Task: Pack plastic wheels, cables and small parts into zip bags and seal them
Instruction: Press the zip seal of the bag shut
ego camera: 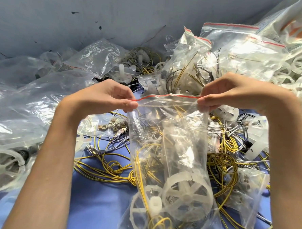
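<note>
A clear zip bag (172, 133) with a red strip along its mouth hangs in front of me. Inside it lie white spoked plastic wheels (188, 192) and coiled yellow cables (159, 226). My left hand (110, 96) pinches the left end of the zip strip between thumb and fingers. My right hand (234, 93) pinches the right end. The strip is stretched level between them, and the bag's bottom rests on the blue table (91, 208).
Loose yellow and grey cables (221, 163) and small brass parts (110, 126) lie on the table behind the bag. Filled zip bags (212, 52) are piled at the back right, crumpled plastic bags (14, 114) with a wheel at the left. A grey wall (82, 12) stands behind.
</note>
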